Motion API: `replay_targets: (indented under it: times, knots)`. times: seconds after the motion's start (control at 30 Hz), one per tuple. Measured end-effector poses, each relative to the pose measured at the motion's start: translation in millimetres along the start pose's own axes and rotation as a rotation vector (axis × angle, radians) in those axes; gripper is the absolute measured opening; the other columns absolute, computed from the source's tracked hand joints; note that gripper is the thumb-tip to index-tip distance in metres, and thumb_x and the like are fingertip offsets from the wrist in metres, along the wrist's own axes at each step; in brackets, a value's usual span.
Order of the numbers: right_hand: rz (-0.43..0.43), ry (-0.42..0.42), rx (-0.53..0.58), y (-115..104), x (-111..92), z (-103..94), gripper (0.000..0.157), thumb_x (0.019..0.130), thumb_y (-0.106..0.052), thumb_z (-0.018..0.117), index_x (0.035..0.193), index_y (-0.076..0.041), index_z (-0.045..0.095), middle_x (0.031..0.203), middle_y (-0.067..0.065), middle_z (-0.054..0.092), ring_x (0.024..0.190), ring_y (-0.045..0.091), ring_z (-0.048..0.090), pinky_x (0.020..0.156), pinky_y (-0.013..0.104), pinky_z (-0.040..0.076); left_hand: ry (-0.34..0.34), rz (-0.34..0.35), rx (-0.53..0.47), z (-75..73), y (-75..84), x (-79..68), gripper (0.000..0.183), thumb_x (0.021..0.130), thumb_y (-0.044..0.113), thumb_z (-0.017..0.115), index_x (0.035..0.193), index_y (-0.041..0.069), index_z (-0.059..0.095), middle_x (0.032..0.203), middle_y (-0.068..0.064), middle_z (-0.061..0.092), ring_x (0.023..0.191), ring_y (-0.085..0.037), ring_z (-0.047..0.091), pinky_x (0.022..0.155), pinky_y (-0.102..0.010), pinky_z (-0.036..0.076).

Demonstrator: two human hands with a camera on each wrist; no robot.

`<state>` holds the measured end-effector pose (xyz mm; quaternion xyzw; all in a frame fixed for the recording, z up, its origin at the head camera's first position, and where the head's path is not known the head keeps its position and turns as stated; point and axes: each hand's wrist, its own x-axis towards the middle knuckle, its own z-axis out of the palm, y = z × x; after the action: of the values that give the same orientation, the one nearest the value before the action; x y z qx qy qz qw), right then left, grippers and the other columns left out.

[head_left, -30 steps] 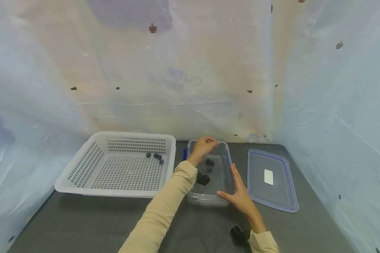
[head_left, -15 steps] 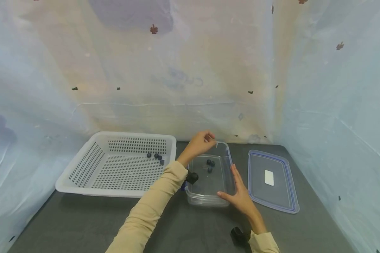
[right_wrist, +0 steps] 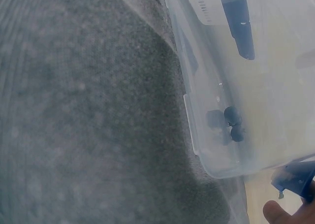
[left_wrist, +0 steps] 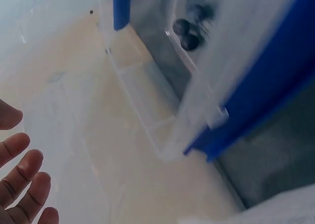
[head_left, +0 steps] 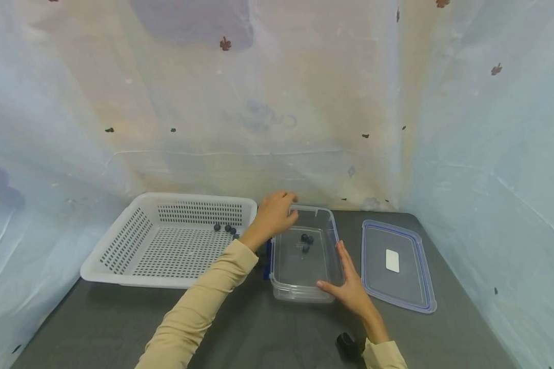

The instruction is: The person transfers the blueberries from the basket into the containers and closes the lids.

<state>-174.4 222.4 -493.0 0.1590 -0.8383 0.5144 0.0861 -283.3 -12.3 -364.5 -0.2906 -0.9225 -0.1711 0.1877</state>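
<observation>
A clear plastic food container (head_left: 307, 293) stands at the middle of the table, with 3 blueberries (head_left: 306, 239) on its floor. My left hand (head_left: 272, 212) is over the container's far left corner, close to the basket, its fingers loosely bent and holding nothing. In the left wrist view its fingertips (left_wrist: 30, 160) are apart from the container wall, where a blue latch (left_wrist: 266, 76) hangs. My right hand (head_left: 351, 284) rests along the container's right side, thumb and fingers spread at the rim. The right wrist view shows its thumb (right_wrist: 276, 211) below another blue latch (right_wrist: 295, 178).
A white slotted basket (head_left: 166, 282) stands to the left, with several blueberries (head_left: 228, 227) near its right wall. The container's clear lid (head_left: 392, 287), edged in blue, lies flat on the right. A black object (head_left: 346, 344) is beside the right sleeve. Plastic sheeting (head_left: 277, 102) hangs behind the table.
My left hand has moved left, from over the container to its left edge beside the basket. The right hand, the container and the blueberries inside it have stayed in place.
</observation>
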Motion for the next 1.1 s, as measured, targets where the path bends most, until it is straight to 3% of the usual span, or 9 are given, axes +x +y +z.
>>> replay_targets:
  times: [0.33,0.47,0.7,0.9,1.1]
  knots:
    - [-0.004,0.004,-0.006,2,0,0.9,0.110,0.075,-0.023,0.083,0.156,-0.010,0.010,0.162,0.008,0.003,0.144,0.038,0.006,0.107,0.066,0.015,0.078,-0.042,0.016,-19.7,-41.5,-20.7,0.025,0.089,0.018,0.066,0.111,0.006,0.065,0.105,-0.010,0.063,0.088,-0.027,0.060,0.073,-0.046,0.048]
    - [0.001,0.003,0.000,1,-1,1.0,0.110,0.075,-0.023,0.083,0.157,-0.012,0.010,0.162,0.005,0.003,0.144,0.036,0.006,0.108,0.064,0.014,0.114,-0.097,-0.007,-29.4,-60.9,-29.1,0.025,0.087,0.016,0.067,0.109,0.005,0.065,0.100,-0.011,0.063,0.087,-0.028,0.061,0.072,-0.049,0.047]
    - [-0.004,0.004,0.003,1,0,-0.1,0.110,0.075,-0.023,0.083,0.157,-0.012,0.010,0.162,0.007,0.004,0.144,0.036,0.006,0.107,0.066,0.014,0.095,-0.216,-0.049,-43.7,-91.9,-41.4,0.026,0.089,0.015,0.064,0.112,0.002,0.064,0.101,-0.015,0.062,0.091,-0.032,0.059,0.075,-0.053,0.045]
    - [-0.011,0.007,-0.002,1,0,-0.3,0.110,0.075,-0.022,0.084,0.156,-0.010,0.011,0.161,0.011,0.005,0.144,0.036,0.006,0.106,0.067,0.014,0.053,-0.314,-0.134,-40.1,-122.5,-50.9,0.027,0.091,0.014,0.062,0.112,-0.002,0.062,0.105,-0.021,0.060,0.093,-0.037,0.057,0.078,-0.053,0.046]
    - [-0.024,0.002,-0.002,-6,0,-0.9,0.109,0.074,-0.018,0.083,0.155,-0.006,0.012,0.161,0.012,0.005,0.144,0.040,0.007,0.105,0.068,0.014,0.051,-0.405,-0.322,-27.9,-148.6,-60.9,0.025,0.091,0.011,0.062,0.110,-0.006,0.061,0.103,-0.024,0.061,0.093,-0.038,0.057,0.079,-0.050,0.047]
